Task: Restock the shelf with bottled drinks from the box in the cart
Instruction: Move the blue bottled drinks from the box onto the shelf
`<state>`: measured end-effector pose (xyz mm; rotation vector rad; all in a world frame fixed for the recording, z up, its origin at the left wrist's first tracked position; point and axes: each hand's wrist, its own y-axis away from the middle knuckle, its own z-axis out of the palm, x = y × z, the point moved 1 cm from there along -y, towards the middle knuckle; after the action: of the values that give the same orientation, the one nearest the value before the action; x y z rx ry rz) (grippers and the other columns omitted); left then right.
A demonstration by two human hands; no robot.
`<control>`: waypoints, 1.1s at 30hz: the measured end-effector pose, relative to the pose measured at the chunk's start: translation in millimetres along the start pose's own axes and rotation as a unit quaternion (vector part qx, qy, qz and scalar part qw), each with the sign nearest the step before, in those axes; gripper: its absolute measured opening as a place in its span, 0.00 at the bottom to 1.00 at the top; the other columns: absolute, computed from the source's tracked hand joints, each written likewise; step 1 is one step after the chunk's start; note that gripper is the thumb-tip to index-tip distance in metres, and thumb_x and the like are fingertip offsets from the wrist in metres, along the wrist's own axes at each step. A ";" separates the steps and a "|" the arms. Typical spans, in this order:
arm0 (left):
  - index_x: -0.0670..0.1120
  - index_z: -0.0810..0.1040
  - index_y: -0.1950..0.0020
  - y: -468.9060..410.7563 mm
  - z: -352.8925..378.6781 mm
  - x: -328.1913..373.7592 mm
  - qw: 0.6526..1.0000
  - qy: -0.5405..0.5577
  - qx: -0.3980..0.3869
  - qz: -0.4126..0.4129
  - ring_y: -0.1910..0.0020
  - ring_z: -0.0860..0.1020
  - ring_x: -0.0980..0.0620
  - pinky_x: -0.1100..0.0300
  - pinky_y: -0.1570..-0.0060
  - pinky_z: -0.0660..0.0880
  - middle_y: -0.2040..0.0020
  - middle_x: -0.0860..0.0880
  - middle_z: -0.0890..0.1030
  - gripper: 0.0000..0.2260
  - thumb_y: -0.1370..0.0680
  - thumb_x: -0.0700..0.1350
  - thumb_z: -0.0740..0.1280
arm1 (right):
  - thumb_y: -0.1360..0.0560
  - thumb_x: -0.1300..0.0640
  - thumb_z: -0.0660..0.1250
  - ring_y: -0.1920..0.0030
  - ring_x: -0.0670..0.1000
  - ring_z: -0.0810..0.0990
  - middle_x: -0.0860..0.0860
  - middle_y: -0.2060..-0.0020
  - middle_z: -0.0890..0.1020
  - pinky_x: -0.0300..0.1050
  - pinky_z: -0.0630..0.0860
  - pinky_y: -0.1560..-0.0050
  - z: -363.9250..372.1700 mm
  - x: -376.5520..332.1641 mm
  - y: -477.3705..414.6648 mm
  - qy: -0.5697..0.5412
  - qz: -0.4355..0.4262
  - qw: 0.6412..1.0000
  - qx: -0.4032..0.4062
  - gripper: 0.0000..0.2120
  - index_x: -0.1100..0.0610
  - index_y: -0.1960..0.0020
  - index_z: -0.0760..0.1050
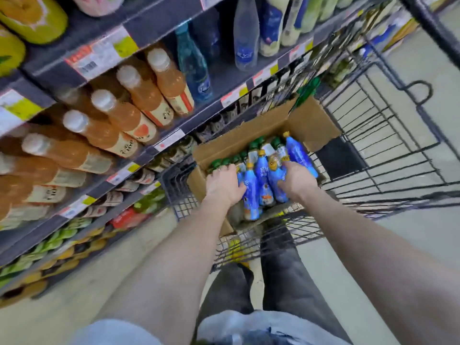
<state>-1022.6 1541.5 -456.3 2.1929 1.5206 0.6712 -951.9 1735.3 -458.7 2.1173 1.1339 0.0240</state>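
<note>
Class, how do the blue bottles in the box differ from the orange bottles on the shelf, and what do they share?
The blue bottles have yellow caps; the orange bottles have white ones. The blue bottles sit in the box; the orange bottles line the shelf. The left hand and right hand grip blue bottles; the orange bottles are untouched. Both are capped.

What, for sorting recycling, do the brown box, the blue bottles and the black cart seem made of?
Brown open-flapped box: corrugated cardboard, matte, creased flaps. Blue-sleeved yellow-capped bottles: probably plastic, with glossy printed sleeves; blur leaves it open. Black grid cart: seemingly coated metal wire, thin rigid bars.
</note>
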 end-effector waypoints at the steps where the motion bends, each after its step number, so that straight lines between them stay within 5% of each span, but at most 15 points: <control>1: 0.45 0.71 0.34 -7.7 5.5 3.2 1.000 0.006 -0.006 -0.015 0.36 0.76 0.39 0.48 0.42 0.74 0.36 0.42 0.77 0.21 0.22 0.56 0.65 | 0.24 0.56 0.68 0.35 0.59 0.78 0.57 0.34 0.79 0.52 0.76 0.39 0.6 5.2 -12.7 0.003 0.002 1.000 -0.013 0.26 0.54 0.27 0.70; 9: 0.46 0.67 0.28 -62.1 49.6 28.8 0.990 0.066 -0.067 -0.102 0.33 0.74 0.37 0.43 0.35 0.72 0.33 0.41 0.76 0.27 0.22 0.58 0.67 | 0.25 0.50 0.72 0.35 0.61 0.77 0.60 0.35 0.78 0.54 0.76 0.38 29.9 38.7 -86.1 0.030 -0.023 0.994 -0.104 0.29 0.56 0.28 0.69; 19: 0.47 0.67 0.29 -99.1 115.3 34.2 0.965 0.139 -0.121 -0.186 0.37 0.78 0.40 0.45 0.40 0.77 0.34 0.43 0.75 0.35 0.28 0.63 0.74 | 0.27 0.46 0.74 0.28 0.60 0.66 0.55 0.24 0.63 0.52 0.59 0.30 89.8 71.2 -120.4 0.143 -0.147 0.974 -0.091 0.47 0.58 0.19 0.50; 24: 0.44 0.58 0.22 -105.4 141.9 30.3 0.944 0.175 -0.148 -0.237 0.31 0.75 0.40 0.45 0.35 0.75 0.30 0.41 0.72 0.50 0.33 0.63 0.80 | 0.29 0.50 0.77 0.32 0.60 0.69 0.54 0.29 0.74 0.50 0.58 0.31 90.1 78.7 -130.4 0.107 -0.169 0.977 -0.071 0.46 0.54 0.19 0.55; 27: 0.43 0.60 0.24 -100.4 157.3 36.2 0.905 0.283 -0.091 -0.303 0.34 0.77 0.39 0.47 0.38 0.75 0.32 0.41 0.76 0.44 0.31 0.56 0.81 | 0.30 0.49 0.78 0.35 0.60 0.67 0.53 0.31 0.76 0.50 0.64 0.31 85.2 78.3 -132.1 0.079 -0.136 0.984 -0.082 0.49 0.54 0.18 0.54; 29: 0.44 0.66 0.29 -96.6 164.6 37.7 0.886 0.334 -0.054 -0.316 0.36 0.78 0.38 0.48 0.39 0.76 0.34 0.41 0.77 0.37 0.30 0.54 0.81 | 0.32 0.48 0.80 0.37 0.59 0.68 0.53 0.33 0.78 0.49 0.66 0.34 85.6 77.7 -132.0 0.079 -0.119 0.987 -0.070 0.45 0.55 0.22 0.62; 33: 0.47 0.71 0.34 -87.7 168.9 30.1 0.868 0.393 -0.015 -0.304 0.40 0.79 0.42 0.53 0.42 0.76 0.37 0.45 0.80 0.30 0.30 0.53 0.81 | 0.35 0.50 0.82 0.40 0.60 0.68 0.46 0.50 0.78 0.52 0.68 0.37 81.9 72.5 -123.4 0.010 -0.099 0.994 -0.056 0.38 0.54 0.29 0.71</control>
<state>-981.2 1592.1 -637.6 1.2782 2.3927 1.4236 -968.7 1783.6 -615.5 1.9036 1.3185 0.0156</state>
